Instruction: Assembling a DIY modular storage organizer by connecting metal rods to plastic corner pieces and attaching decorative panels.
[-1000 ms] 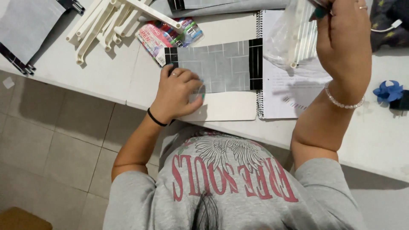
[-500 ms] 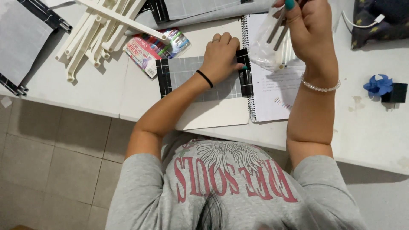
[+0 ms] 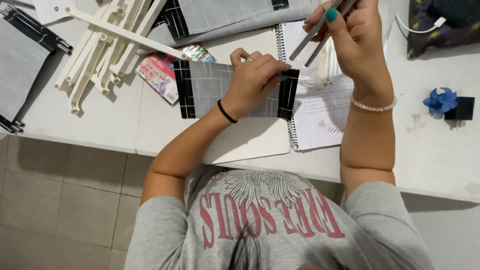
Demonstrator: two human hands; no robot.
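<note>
My left hand (image 3: 252, 82) lies palm down on a grey gridded sheet (image 3: 207, 87) with black bands at both ends, fingers curled over its upper right part. The sheet rests on a white board (image 3: 250, 142) and a spiral notebook (image 3: 320, 117). My right hand (image 3: 360, 42) is raised above the notebook and pinches two thin grey rods (image 3: 320, 32) that slant up to the right. A clear bag of pale rods (image 3: 327, 67) lies under that hand. A black band sits on my left wrist, a bead bracelet on my right.
White plastic frame pieces (image 3: 107, 47) are piled at the upper left beside a colourful pen pack (image 3: 160, 75). More grey panels lie at the left edge (image 3: 20, 60) and top (image 3: 235, 15). A blue paper flower (image 3: 440, 100), a black block (image 3: 465, 107) and a dark pouch (image 3: 445, 25) sit right.
My left hand has slid from the sheet's lower left to its upper right. My right hand now holds two grey rods clear of the bag.
</note>
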